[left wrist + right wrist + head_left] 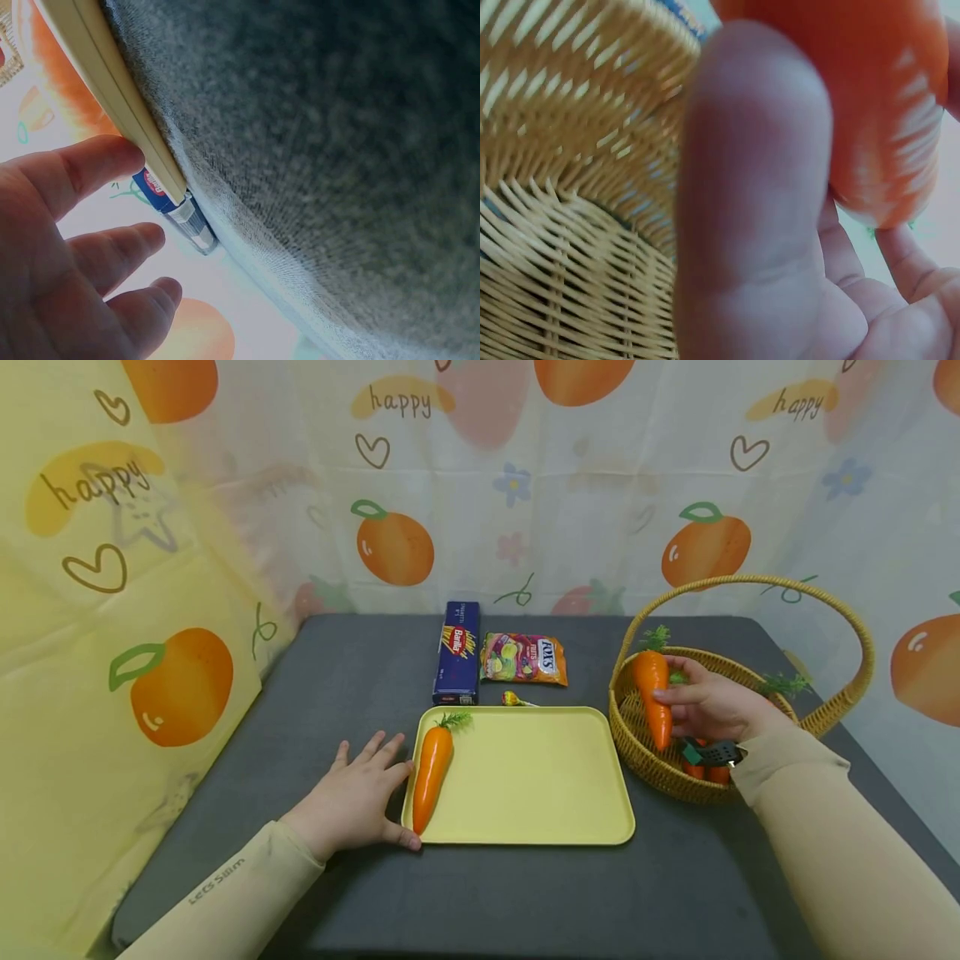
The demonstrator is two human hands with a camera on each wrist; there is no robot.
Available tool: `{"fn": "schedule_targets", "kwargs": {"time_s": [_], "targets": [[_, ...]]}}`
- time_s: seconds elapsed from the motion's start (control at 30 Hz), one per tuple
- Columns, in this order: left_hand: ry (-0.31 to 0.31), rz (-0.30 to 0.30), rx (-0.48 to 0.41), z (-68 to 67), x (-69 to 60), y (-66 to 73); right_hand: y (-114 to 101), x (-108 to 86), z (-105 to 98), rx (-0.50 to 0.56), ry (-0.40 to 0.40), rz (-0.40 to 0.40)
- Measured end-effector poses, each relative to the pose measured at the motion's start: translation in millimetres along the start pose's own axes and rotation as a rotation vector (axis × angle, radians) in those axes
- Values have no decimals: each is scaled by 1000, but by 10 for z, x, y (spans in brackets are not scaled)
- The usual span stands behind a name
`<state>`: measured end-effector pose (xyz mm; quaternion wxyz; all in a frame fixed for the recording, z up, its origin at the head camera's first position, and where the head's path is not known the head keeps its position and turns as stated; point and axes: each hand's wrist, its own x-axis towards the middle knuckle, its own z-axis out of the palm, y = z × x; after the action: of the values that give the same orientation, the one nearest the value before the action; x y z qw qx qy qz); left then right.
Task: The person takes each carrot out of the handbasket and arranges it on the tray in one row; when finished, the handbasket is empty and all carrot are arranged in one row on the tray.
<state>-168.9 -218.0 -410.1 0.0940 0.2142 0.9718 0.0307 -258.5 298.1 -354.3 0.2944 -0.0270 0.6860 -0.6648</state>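
Observation:
My right hand pinches an orange carrot with a green top, holding it over the wicker basket. In the right wrist view the thumb presses against the carrot, close to the basket's woven wall. More carrots lie inside the basket, partly hidden by the hand and wrist strap. My left hand has its fingers spread and touches the left edge of the yellow tray. One carrot lies along the tray's left side.
Behind the tray are a blue Barilla spaghetti box, an orange candy bag and a small lollipop. The basket's tall arched handle rises at the right. Fruit-printed curtains surround the dark grey table.

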Motion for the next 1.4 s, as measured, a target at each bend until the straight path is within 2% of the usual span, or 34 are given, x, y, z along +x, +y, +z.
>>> {"fn": "schedule_targets", "kwargs": {"time_s": [0.2, 0.4, 0.53, 0.77, 1.07, 1.4], "targets": [[6, 3, 4, -9, 2, 1, 5, -138, 63, 58, 1, -38], [5, 2, 6, -12, 0, 9, 52, -258, 181, 127, -46, -112], [5, 0, 9, -10, 0, 5, 48, -298, 339, 116, -70, -141], [4, -4, 9, -11, 2, 3, 45, -278, 719, 48, -106, -117], [-8, -12, 2, -7, 5, 5, 105, -54, 1197, 11, -155, -35], [-4, -19, 1, 12, 6, 5, 199, 427, 1615, 44, -136, 41]]}}
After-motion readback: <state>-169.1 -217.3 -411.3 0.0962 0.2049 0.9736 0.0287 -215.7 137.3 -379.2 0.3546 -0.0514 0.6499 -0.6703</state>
